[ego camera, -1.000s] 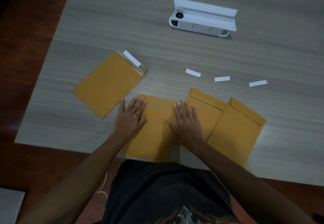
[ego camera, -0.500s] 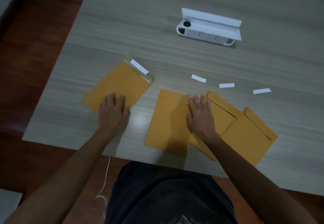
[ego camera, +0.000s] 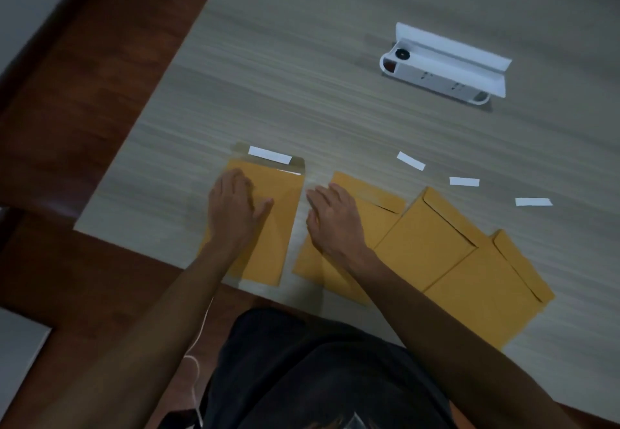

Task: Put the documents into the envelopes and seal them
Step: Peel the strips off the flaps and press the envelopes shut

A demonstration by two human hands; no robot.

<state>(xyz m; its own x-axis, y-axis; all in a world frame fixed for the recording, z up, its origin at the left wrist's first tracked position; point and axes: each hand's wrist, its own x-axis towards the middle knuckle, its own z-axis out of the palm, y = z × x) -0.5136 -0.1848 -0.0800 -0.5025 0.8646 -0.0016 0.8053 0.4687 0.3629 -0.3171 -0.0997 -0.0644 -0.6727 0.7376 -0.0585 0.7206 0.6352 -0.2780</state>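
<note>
Head view: four envelopes (ego camera: 432, 247), four paper strips (ego camera: 464, 181).

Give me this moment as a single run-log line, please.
left hand: flat on open envelope | right hand: flat on next envelope

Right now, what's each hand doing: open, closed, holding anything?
Left hand: open, flat on the left envelope, gripping nothing.
Right hand: open, fingers spread, resting on the middle envelope.
</note>
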